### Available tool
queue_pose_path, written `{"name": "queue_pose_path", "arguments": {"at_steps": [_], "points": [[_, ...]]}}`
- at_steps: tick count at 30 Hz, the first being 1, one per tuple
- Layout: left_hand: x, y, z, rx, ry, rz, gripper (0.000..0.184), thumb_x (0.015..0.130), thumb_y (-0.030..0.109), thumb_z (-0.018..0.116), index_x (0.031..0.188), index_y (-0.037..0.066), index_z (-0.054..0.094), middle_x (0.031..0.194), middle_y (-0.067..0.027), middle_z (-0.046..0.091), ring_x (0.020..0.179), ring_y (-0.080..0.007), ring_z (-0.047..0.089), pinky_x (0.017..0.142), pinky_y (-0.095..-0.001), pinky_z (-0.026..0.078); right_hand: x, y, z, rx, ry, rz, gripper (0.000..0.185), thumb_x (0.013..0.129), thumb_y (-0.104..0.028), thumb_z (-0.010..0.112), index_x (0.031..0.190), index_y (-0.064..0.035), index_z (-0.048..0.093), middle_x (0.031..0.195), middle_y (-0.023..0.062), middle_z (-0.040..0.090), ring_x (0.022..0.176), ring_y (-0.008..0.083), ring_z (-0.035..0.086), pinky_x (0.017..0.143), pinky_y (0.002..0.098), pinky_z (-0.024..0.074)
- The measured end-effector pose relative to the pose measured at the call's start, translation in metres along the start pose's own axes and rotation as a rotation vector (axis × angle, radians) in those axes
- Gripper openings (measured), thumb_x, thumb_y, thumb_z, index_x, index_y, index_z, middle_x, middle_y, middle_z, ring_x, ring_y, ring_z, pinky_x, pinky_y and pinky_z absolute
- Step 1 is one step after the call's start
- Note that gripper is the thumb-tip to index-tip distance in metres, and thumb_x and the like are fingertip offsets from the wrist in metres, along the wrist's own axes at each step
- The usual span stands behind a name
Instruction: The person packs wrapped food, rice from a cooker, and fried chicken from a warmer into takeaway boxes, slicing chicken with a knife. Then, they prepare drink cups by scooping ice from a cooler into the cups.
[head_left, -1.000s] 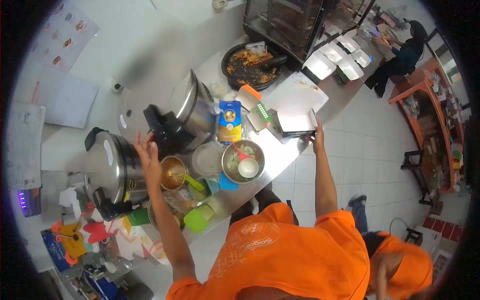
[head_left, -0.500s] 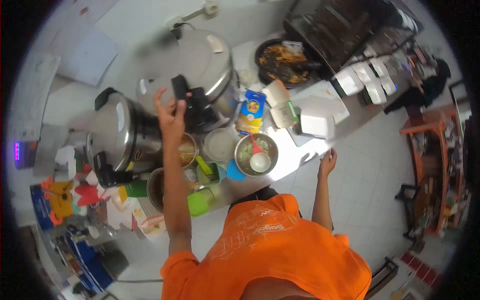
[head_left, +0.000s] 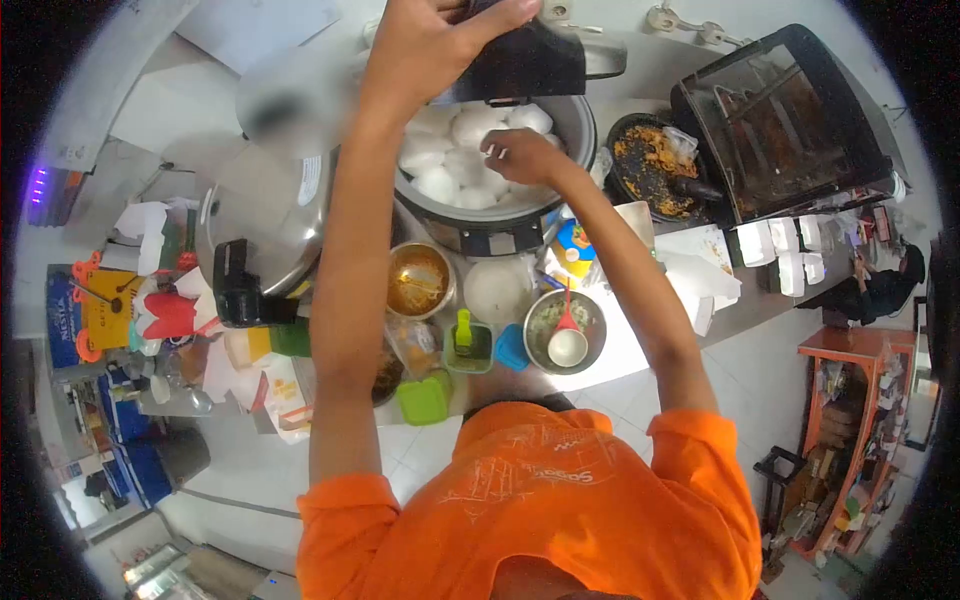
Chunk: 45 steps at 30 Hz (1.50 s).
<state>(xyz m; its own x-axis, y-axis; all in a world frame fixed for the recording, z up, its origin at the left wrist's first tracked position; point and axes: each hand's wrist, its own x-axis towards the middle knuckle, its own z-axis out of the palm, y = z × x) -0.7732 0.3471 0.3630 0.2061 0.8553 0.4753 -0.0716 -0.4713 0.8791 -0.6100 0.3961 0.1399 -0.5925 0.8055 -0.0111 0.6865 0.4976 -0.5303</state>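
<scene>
grasping the already raised lid [head_left: 525, 65] in the left hand [head_left: 430, 50], poising the right hand [head_left: 526, 158] over the open cooker [head_left: 480, 213], half curled, can't tell whether gripping, with plenty of white bundles [head_left: 470, 165] left inside, just beside those fingers.

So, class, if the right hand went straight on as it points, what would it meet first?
The right hand would likely meet a white bundle in the open cooker, though depth is unclear.
</scene>
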Motion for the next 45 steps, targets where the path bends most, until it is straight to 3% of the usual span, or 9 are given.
{"name": "queue_pose_path", "arguments": {"at_steps": [4,7,9,15,22,28,34,39,45], "points": [[0.010,0.017,0.004,0.099,0.092,-0.095,0.085,0.088,0.012,0.075,0.146,0.000,0.013,0.105,-0.0251,0.067,0.091,-0.0226,0.068,0.083,-0.0331,0.055,0.082,-0.002,0.023,-0.065,-0.465,0.331,0.060,0.080,-0.052,0.067,0.120,-0.0066,0.069,0.127,0.0162,0.064,0.109,0.0323,0.064,0.085,0.0440,0.0547],[0.020,-0.010,-0.012,0.013,-0.038,-0.023,0.078,0.085,0.015,0.077,0.143,0.001,0.028,0.114,-0.0206,0.065,0.102,-0.0214,0.064,0.091,-0.0350,0.048,0.134,0.058,0.135,0.026,0.116,0.535,0.044,0.076,-0.040,0.070,0.107,-0.0082,0.074,0.116,0.0180,0.069,0.110,0.0328,0.064,0.095,0.0454,0.0499],[0.031,-0.021,-0.040,0.349,-0.165,0.064,0.056,0.090,0.019,0.072,0.136,0.001,0.045,0.113,-0.0165,0.069,0.110,-0.0173,0.062,0.106,-0.0361,0.036,0.136,0.044,0.125,0.037,-0.083,0.659,0.055,0.070,-0.048,0.079,0.112,-0.0138,0.074,0.118,0.0127,0.069,0.106,0.0320,0.067,0.092,0.0479,0.0524],[0.018,-0.004,-0.011,0.268,-0.029,0.001,0.051,0.090,0.027,0.072,0.128,-0.003,0.057,0.114,-0.0155,0.070,0.118,-0.0142,0.058,0.115,-0.0323,0.023,0.099,0.013,0.058,0.054,-0.257,0.414,0.056,0.066,-0.047,0.082,0.102,-0.0052,0.074,0.113,0.0157,0.070,0.105,0.0336,0.066,0.088,0.0417,0.0541],[-0.008,-0.002,0.003,0.281,0.087,-0.111,0.088,0.086,0.023,0.079,0.146,0.000,0.019,0.117,-0.0257,0.065,0.113,-0.0223,0.060,0.107,-0.0338,0.037,-0.174,-0.053,-0.036,0.692,0.358,0.098,0.058,0.089,-0.036,0.071,0.127,0.0023,0.052,0.117,0.0205,0.063,0.109,0.0287,0.062,0.093,0.0389,0.0489],[-0.018,-0.018,-0.006,0.246,0.109,-0.103,0.065,0.090,0.021,0.074,0.137,-0.001,0.035,0.128,-0.0202,0.060,0.117,-0.0231,0.057,0.108,-0.0340,0.033,-0.399,0.046,0.040,1.777,0.690,0.676,0.060,0.096,-0.035,0.060,0.139,0.0036,0.046,0.131,0.0143,0.058,0.121,0.0241,0.057,0.106,0.0401,0.0430],[-0.009,-0.034,-0.049,0.171,0.112,-0.118,0.023,0.089,0.021,0.074,0.082,0.007,0.058,0.155,-0.0128,0.021,0.125,-0.0217,0.049,0.109,-0.0360,0.030,-0.454,0.217,0.113,0.998,0.788,1.077,0.062,0.093,-0.047,0.066,0.126,0.0053,0.057,0.111,0.0115,0.066,0.100,0.0186,0.064,0.085,0.0309,0.0523],[-0.019,-0.030,-0.035,0.219,0.158,-0.148,0.033,0.089,0.021,0.073,0.112,-0.001,0.063,0.146,-0.0080,0.039,0.120,-0.0177,0.052,0.107,-0.0317,0.032,-0.434,0.277,0.172,0.636,0.705,1.072,0.077,0.091,-0.051,0.062,0.135,0.0032,0.030,0.122,0.0296,0.059,0.117,0.0408,0.057,0.101,0.0459,0.0436],[-0.035,-0.020,-0.023,0.338,0.128,-0.108,0.054,0.087,0.020,0.075,0.131,-0.003,0.054,0.135,-0.0077,0.053,0.119,-0.0140,0.053,0.107,-0.0312,0.036,-0.400,0.228,0.087,-0.019,0.044,0.901,0.064,0.090,-0.048,0.059,0.128,0.0026,0.054,0.112,0.0307,0.064,0.102,0.0453,0.063,0.091,0.0496,0.0492]]}}
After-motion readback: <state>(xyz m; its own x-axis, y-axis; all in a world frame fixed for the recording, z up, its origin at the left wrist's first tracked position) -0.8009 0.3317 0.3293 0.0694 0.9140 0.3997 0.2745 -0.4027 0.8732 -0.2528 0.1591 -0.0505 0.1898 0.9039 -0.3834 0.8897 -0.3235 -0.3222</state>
